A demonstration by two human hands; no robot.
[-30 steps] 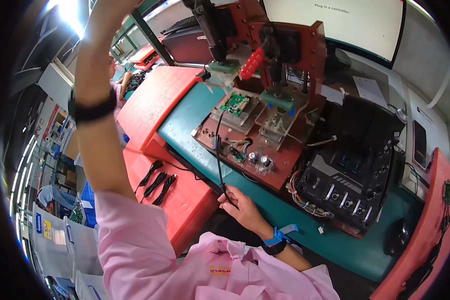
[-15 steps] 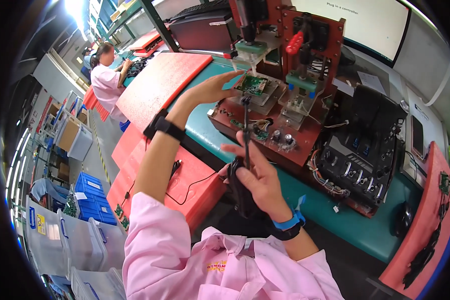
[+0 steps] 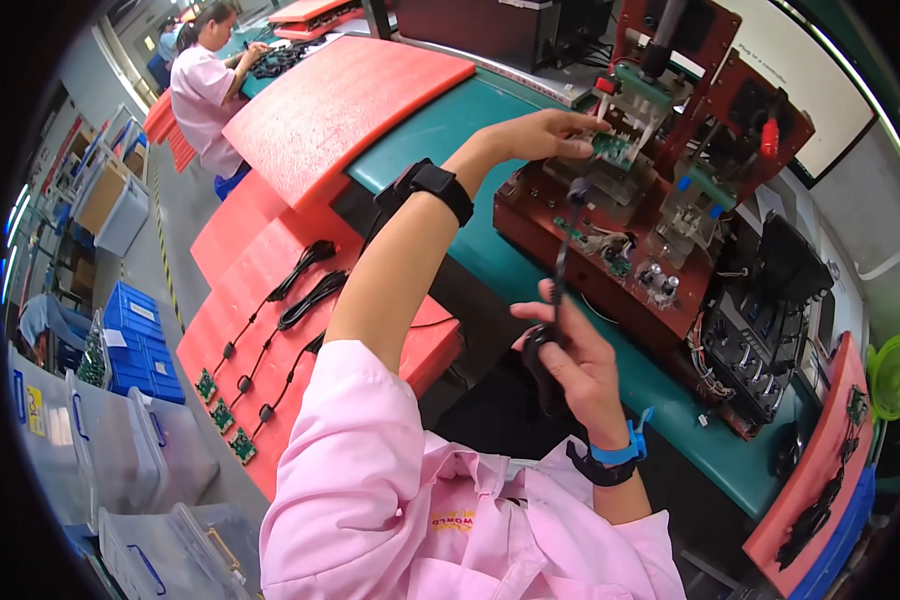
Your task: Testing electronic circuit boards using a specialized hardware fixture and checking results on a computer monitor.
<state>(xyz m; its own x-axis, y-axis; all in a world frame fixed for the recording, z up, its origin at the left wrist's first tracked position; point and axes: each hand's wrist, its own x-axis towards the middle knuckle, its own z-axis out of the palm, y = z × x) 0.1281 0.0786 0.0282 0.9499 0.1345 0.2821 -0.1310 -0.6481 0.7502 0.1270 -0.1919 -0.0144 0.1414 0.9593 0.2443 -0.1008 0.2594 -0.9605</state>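
Note:
My left hand (image 3: 545, 137) reaches to the test fixture (image 3: 530, 215), its thumb and fingers closed at the left edge of a green circuit board (image 3: 613, 150). That board lies on the fixture's clear plate, under the raised left press head (image 3: 642, 92). Nearer to me, my right hand (image 3: 582, 370) grips a bundled black cable (image 3: 542, 350). One strand rises from the bundle toward the board, with a dark ferrite bead (image 3: 580, 190) near its upper end. How the strand meets the board is hard to see.
Red foam sheets (image 3: 370, 95) lie on the green bench (image 3: 425, 150) and to my left, where several cables with boards (image 3: 242, 445) rest. A black control panel (image 3: 760, 330) stands right of the fixture. A red foam strip (image 3: 770, 540) holds another cable. A person (image 3: 205, 90) works farther left.
The view has swung left, bringing the foam-laid cables with boards into sight. My left fingers have come onto the board's edge. My right hand keeps its grip on the cable.

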